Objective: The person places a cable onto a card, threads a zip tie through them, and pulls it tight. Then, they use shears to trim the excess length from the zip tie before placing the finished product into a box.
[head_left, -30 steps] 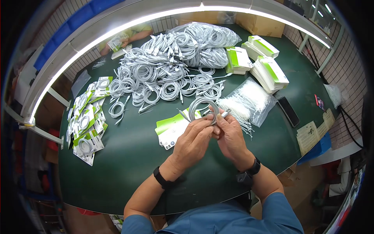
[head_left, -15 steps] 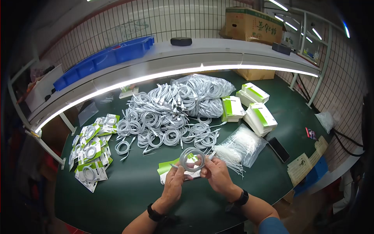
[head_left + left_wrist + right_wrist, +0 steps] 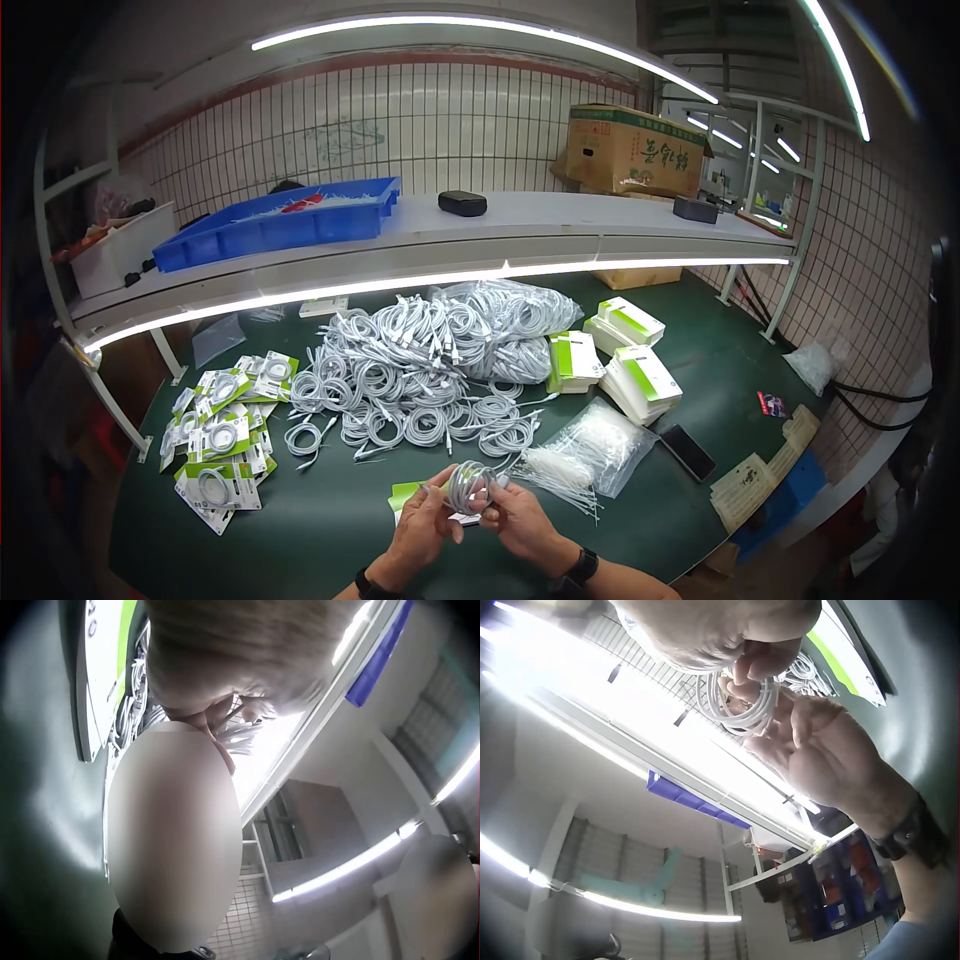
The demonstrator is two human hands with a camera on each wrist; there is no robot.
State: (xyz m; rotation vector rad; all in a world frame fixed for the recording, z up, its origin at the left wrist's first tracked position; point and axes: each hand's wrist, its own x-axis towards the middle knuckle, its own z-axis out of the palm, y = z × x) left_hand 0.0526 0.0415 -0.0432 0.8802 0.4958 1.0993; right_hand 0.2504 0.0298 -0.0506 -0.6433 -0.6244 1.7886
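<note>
Both hands hold a coiled grey-white cable [image 3: 468, 488] above the near part of the table in the head view. The left hand [image 3: 420, 528] pinches its left side between thumb and fingers. On the opposite side, the right hand [image 3: 524, 522] grips the loops near a cable plug. In the right wrist view the coil [image 3: 742, 716] shows as several round loops between the hands. Just beneath them lies a green-and-white packaging card [image 3: 403, 494], partly covered by the left hand. A blurred patch hides much of the left wrist view.
Behind the hands spreads a large pile of coiled cables [image 3: 400, 375]. Carded cables [image 3: 222, 440] lie at the left. Stacked cards [image 3: 640, 380], a bag of zip ties [image 3: 590, 445] and a phone [image 3: 687, 452] are at the right. A lit shelf [image 3: 560, 225] spans the back.
The head view has tilted upward, showing more of the shelf and wall. The hands went from close together to either side of the coil, whose loops now look turned and more spread.
</note>
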